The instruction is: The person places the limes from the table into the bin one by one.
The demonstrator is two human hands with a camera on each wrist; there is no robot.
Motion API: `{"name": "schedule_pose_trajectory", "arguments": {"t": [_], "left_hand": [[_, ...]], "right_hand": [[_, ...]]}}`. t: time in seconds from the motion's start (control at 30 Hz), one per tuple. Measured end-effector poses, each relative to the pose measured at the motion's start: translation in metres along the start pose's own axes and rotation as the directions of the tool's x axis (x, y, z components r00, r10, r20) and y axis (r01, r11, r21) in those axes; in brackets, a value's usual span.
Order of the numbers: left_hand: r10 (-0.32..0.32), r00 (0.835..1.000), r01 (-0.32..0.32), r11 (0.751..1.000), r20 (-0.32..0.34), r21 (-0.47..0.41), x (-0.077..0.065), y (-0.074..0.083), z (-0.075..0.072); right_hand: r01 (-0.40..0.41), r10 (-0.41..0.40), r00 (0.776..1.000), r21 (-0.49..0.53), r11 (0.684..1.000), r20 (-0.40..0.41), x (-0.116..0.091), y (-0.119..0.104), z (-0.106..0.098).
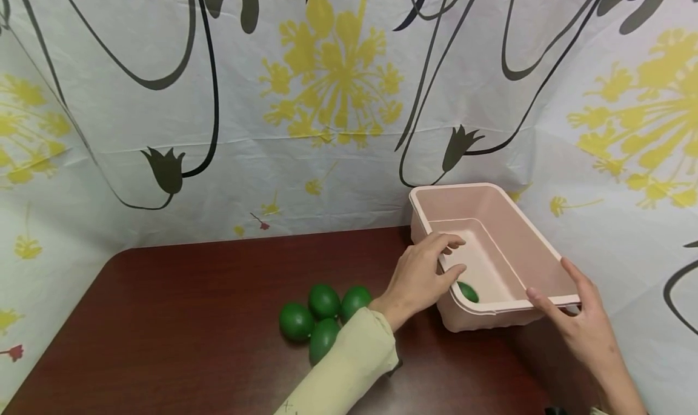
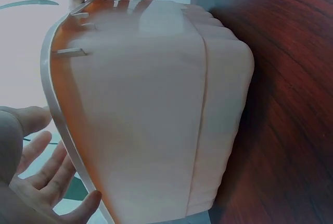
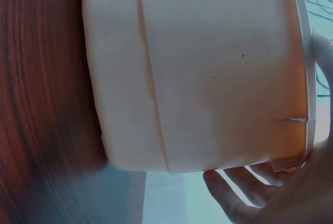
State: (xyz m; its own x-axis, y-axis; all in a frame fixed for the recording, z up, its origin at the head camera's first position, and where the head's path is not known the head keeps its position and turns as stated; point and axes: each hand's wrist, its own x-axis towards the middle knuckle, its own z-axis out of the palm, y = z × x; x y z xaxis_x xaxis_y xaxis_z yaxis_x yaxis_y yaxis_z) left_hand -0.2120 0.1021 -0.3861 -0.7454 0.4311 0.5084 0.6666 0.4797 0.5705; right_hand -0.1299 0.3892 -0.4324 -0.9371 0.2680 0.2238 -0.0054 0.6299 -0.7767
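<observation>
A pink plastic bin [image 1: 463,203] stands at the table's right side. One smooth dark green lime-like fruit [image 1: 468,292] lies inside, at the near left corner. My left hand [image 1: 418,272] hovers over the bin's left rim, thumb and fingers spread apart with nothing between them. In the left wrist view, that hand [image 2: 39,177] is beside the rim. At the near right corner, my right hand [image 1: 586,321] grips the bin's rim; the right wrist view shows its fingers [image 3: 229,195] against the outer wall. Several similar green fruits [image 1: 296,322] sit together left of the bin, partly behind my left sleeve.
The dark reddish wooden table [image 1: 180,318] extends to the left. A patterned cloth [image 1: 338,179] with yellow and grey flowers hangs behind it and along both sides, close to the bin's back and right.
</observation>
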Motion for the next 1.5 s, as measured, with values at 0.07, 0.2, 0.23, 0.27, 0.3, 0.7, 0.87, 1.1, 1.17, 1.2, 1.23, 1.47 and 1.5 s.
{"name": "schedule_pose_trajectory", "arguments": {"t": [0.07,0.2,0.23,0.27,0.3,0.7,0.87,1.1,1.17,1.2,1.23,1.47,1.5], "left_hand": [[0.0,1.0,0.0,1.0,0.0,0.001,-0.001,-0.001,0.0],[0.0,1.0,-0.001,1.0,-0.008,-0.022,-0.003,-0.002,0.0],[0.001,1.0,-0.002,1.0,-0.012,-0.028,-0.004,-0.003,0.0],[0.0,1.0,-0.001,0.999,-0.019,-0.032,-0.004,-0.004,-0.001],[0.0,1.0,-0.001,0.999,-0.026,-0.037,-0.005,-0.004,-0.001],[-0.012,0.998,0.009,0.999,-0.066,-0.04,-0.016,-0.012,-0.01],[-0.03,0.998,0.029,0.999,-0.053,-0.028,-0.022,-0.018,-0.015],[-0.063,0.997,0.062,0.997,-0.033,-0.039,-0.033,-0.026,-0.023],[-0.076,0.997,0.075,0.996,-0.015,-0.038,-0.036,-0.028,-0.025],[-0.079,0.997,0.079,0.996,-0.008,-0.037,-0.038,-0.029,-0.026],[-0.083,0.997,0.083,0.996,-0.003,-0.035,-0.039,-0.03,-0.027],[-0.123,0.992,0.124,0.992,0.02,-0.03,-0.047,-0.037,-0.035],[-0.126,0.992,0.126,0.991,0.024,-0.031,-0.048,-0.038,-0.036]], "right_hand": [[-0.002,0.002,1.0,-0.001,1.0,0.004,0.0,0.0,0.0],[-0.013,0.013,1.0,0.0,1.0,0.015,0.0,0.0,-0.001],[-0.015,0.014,1.0,0.001,1.0,0.015,0.0,0.0,-0.001],[-0.015,0.014,1.0,0.002,1.0,0.015,0.0,0.0,-0.001],[-0.014,0.014,1.0,0.002,1.0,0.014,-0.001,0.0,-0.001],[0.003,-0.003,1.0,0.0,1.0,-0.004,-0.002,0.001,0.001],[0.007,-0.007,1.0,0.005,1.0,-0.004,-0.001,0.002,0.001],[0.01,-0.01,1.0,0.008,1.0,-0.01,0.0,0.002,0.001],[0.009,-0.009,1.0,0.006,1.0,-0.008,0.0,0.002,0.001],[0.009,-0.009,1.0,0.005,1.0,-0.006,0.0,0.001,0.001],[0.009,-0.009,1.0,0.004,1.0,-0.004,0.0,0.001,0.001],[0.017,-0.017,1.0,-0.001,1.0,-0.001,0.0,0.001,0.0],[0.017,-0.017,1.0,-0.001,1.0,-0.004,0.0,0.002,0.0]]}}
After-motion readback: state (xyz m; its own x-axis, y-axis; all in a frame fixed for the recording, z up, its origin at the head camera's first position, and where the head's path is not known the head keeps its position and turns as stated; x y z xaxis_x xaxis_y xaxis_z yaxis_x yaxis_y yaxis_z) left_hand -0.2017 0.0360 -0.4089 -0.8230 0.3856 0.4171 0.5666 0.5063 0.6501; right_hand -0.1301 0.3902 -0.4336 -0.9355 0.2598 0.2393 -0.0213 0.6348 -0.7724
